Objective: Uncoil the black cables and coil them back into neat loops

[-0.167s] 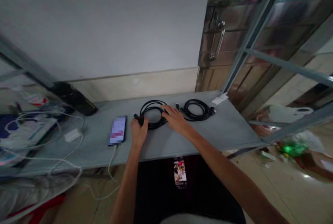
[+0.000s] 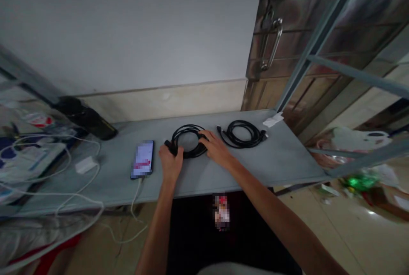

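A coiled black cable (image 2: 188, 152) lies on the grey shelf (image 2: 255, 160). My left hand (image 2: 171, 164) closes on its left side, near a black plug end. My right hand (image 2: 215, 148) lies over the coil's right side, with the fingertips on the loops. A second coiled black cable (image 2: 243, 135) lies to the right, apart from my right hand. Left of my left hand, a smartphone (image 2: 142, 160) with a pixelated screen lies flat, with a white cable (image 2: 136, 200) running from its lower end.
A black bottle-like object (image 2: 84, 118) lies at the shelf's back left, and a white paper (image 2: 273, 119) sits at the back right. White cables and a white charger (image 2: 86, 165) lie at left. A metal door handle (image 2: 271, 43) stands beyond the shelf's right end.
My right hand has settled slightly lower onto the coil. The view has shifted a little, while the coils and phone stay in place on the shelf.
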`<state>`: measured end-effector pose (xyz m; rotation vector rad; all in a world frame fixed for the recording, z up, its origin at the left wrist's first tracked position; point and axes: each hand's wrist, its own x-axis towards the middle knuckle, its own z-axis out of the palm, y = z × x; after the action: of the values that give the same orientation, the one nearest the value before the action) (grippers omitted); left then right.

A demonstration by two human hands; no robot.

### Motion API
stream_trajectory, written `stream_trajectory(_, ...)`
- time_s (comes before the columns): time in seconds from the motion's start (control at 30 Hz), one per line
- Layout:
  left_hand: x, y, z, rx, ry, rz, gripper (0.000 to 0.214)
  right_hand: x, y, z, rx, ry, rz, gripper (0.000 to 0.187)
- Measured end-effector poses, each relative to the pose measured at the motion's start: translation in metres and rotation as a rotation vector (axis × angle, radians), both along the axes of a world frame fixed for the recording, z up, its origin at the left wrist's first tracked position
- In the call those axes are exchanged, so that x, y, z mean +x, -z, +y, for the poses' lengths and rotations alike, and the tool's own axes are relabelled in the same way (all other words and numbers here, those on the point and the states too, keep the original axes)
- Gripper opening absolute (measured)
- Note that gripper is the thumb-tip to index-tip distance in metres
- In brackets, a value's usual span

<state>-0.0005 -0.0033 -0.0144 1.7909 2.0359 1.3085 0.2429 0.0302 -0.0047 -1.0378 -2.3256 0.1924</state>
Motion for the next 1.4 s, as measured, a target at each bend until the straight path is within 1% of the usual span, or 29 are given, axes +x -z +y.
stream_trajectory(0.07,0.0,0.005,0.0,0.016,-0.029,0.009,0.04,0.0,0.004,0.0,0.012,0.022,0.037,0.062)
stream_trajectory(0.13,0.001,0.009,0.001,0.025,-0.05,0.014,0.047,0.001,0.006,0.001,0.023,0.077,0.087,0.066)
stream_trajectory(0.23,0.001,0.013,0.001,0.055,-0.065,0.025,0.056,0.003,0.01,0.003,-0.031,0.189,0.162,0.069)
stream_trajectory(0.3,0.003,0.011,-0.002,0.1,-0.077,0.05,0.069,0.005,0.014,0.006,-0.096,0.234,0.2,0.066)
stream_trajectory(0.37,0.007,0.004,-0.007,0.161,-0.089,0.102,0.082,0.006,0.017,0.008,-0.135,0.256,0.219,0.067)
stream_trajectory(0.4,0.011,-0.001,-0.011,0.193,-0.074,0.137,0.085,0.006,0.018,0.009,-0.141,0.263,0.222,0.068)
stream_trajectory(0.43,0.014,-0.005,-0.014,0.222,-0.029,0.172,0.084,0.007,0.019,0.009,-0.141,0.269,0.223,0.069)
stream_trajectory(0.47,0.018,-0.01,-0.017,0.238,0.05,0.208,0.077,0.007,0.019,0.01,-0.138,0.276,0.224,0.071)
stream_trajectory(0.53,0.026,-0.016,-0.022,0.224,0.262,0.279,0.055,0.007,0.017,0.009,-0.124,0.285,0.222,0.073)
stream_trajectory(0.6,0.03,-0.016,-0.024,0.17,0.447,0.331,0.033,0.008,0.013,0.008,-0.102,0.288,0.215,0.073)
stream_trajectory(0.63,0.031,-0.014,-0.024,0.147,0.502,0.346,0.028,0.008,0.011,0.007,-0.09,0.287,0.21,0.073)
stream_trajectory(0.7,0.03,-0.009,-0.022,0.134,0.541,0.352,0.026,0.013,0.006,0.004,-0.064,0.279,0.196,0.071)
stream_trajectory(0.77,0.027,-0.005,-0.021,0.14,0.531,0.35,0.027,0.026,0.001,-0.001,-0.039,0.276,0.187,0.062)
stream_trajectory(0.83,0.026,-0.003,-0.021,0.141,0.515,0.358,0.028,0.049,-0.001,-0.009,-0.002,0.295,0.154,0.052)
stream_trajectory(0.87,0.025,-0.003,-0.021,0.141,0.509,0.357,0.029,0.065,0.0,-0.013,0.028,0.316,0.117,0.05)
stream_trajectory(0.97,0.026,-0.004,-0.022,0.151,0.495,0.336,0.029,0.117,0.004,-0.028,0.107,0.399,-0.001,0.055)
stream_trajectory(1.03,0.027,-0.005,-0.022,0.162,0.479,0.32,0.029,0.149,0.01,-0.039,0.117,0.449,-0.042,0.06)
stream_trajectory(1.1,0.027,-0.006,-0.022,0.174,0.468,0.31,0.028,0.172,0.017,-0.048,0.109,0.471,-0.044,0.058)
stream_trajectory(1.17,0.027,-0.007,-0.022,0.184,0.462,0.306,0.027,0.183,0.023,-0.054,0.095,0.459,-0.017,0.05)
stream_trajectory(1.23,0.027,-0.008,-0.023,0.188,0.462,0.309,0.027,0.185,0.026,-0.057,0.082,0.422,0.01,0.042)
stream_trajectory(1.33,0.027,-0.01,-0.024,0.177,0.448,0.319,0.027,0.181,0.025,-0.058,0.06,0.377,0.027,0.036)
stream_trajectory(1.4,0.027,-0.011,-0.026,0.165,0.436,0.323,0.027,0.18,0.023,-0.058,0.044,0.373,0.037,0.034)
